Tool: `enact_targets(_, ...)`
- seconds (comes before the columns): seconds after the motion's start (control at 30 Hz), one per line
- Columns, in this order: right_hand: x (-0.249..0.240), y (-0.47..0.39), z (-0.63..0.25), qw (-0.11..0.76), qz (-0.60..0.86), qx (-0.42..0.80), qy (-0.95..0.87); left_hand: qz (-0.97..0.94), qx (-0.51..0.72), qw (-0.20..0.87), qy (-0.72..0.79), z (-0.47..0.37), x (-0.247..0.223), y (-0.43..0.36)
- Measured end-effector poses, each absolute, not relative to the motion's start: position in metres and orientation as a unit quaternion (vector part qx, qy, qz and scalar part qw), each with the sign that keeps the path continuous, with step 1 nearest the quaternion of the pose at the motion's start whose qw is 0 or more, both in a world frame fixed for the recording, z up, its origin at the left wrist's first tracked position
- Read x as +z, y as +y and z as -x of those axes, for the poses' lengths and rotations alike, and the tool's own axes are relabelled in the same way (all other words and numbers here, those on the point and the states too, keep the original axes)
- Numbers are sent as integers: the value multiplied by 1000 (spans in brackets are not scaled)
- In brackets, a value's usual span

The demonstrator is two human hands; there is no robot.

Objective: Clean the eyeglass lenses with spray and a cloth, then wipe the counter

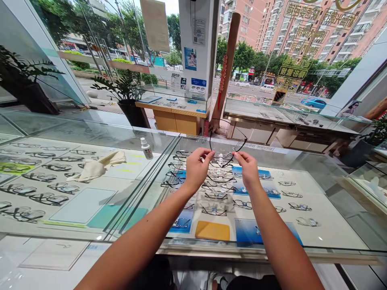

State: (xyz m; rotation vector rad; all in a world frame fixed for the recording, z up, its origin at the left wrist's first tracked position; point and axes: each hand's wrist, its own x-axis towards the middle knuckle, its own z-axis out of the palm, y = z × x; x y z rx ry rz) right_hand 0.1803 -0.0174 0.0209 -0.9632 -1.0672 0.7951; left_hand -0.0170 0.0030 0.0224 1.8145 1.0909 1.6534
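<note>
A pair of dark, thin-framed eyeglasses point(224, 154) is held up over the glass counter between both hands. My left hand point(198, 167) pinches the glasses at their left side with thumb and fingertips. At the right side, my right hand point(247, 164) grips them in the same way. The temples stick up and away from me, unfolded. Beneath the hands, rows of eyeglasses point(214, 211) lie inside the glass display case point(332, 217), some partly hidden by my forearms.
On the left counter stand a small white bottle point(146, 148) and a crumpled beige cloth point(99, 166). A yellow case point(212, 230) lies by the near edge of the display. Farther off are a potted plant point(131, 108), a wooden post point(227, 64) and more glass counters point(263, 110) before the windows.
</note>
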Motion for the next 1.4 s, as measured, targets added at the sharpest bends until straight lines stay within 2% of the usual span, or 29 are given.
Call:
enact_targets(0.33, 15, -20, -173, 623, 431, 343, -556, -741, 536, 169, 368, 15, 20, 2)
enact_targets(0.87, 17, -24, -165, 620, 431, 317, -574, -804, 456, 126, 362, 16, 20, 4)
enact_targets(0.97, 19, -25, -166, 622, 434, 295, -581, -795, 468, 105, 371, 19, 23, 3)
enact_targets(1.17, 20, -28, -168, 603, 443, 250, -615, -712, 561, -27, 422, 28, 31, 7)
enact_targets(1.4, 20, -30, -166, 588, 436, 230, -641, -745, 503, -8, 438, 30, 27, 11)
